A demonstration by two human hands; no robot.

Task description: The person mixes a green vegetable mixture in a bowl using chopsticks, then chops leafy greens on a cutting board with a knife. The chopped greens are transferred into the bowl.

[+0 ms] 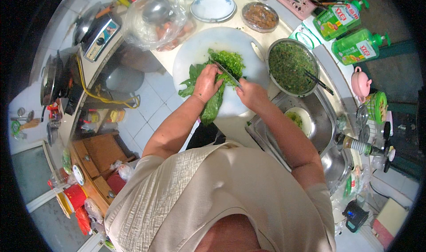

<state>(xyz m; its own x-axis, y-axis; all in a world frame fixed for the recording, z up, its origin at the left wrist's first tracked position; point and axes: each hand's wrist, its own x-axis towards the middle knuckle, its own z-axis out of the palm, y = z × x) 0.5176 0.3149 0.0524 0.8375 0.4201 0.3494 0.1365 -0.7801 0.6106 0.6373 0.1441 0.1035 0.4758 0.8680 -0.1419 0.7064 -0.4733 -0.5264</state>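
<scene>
On a round white cutting board (186, 57), my left hand (207, 82) presses down a bunch of leafy greens (213, 105). Its leaves stick out to the left and hang towards my body past the board's near edge. My right hand (250, 94) grips a knife (229, 75), whose blade lies across the greens right beside my left fingertips. A heap of finely chopped greens (229, 61) sits just beyond the blade. The knife's handle is hidden inside my right fist.
Right of the board stands a metal bowl (293, 67) of chopped green mixture with chopsticks (319, 82) in it. A sink (321, 119) holding a small bowl (307, 117) lies nearer. Behind are stacked plates (213, 6), a dish of brown food (260, 16) and a plastic bag (146, 22).
</scene>
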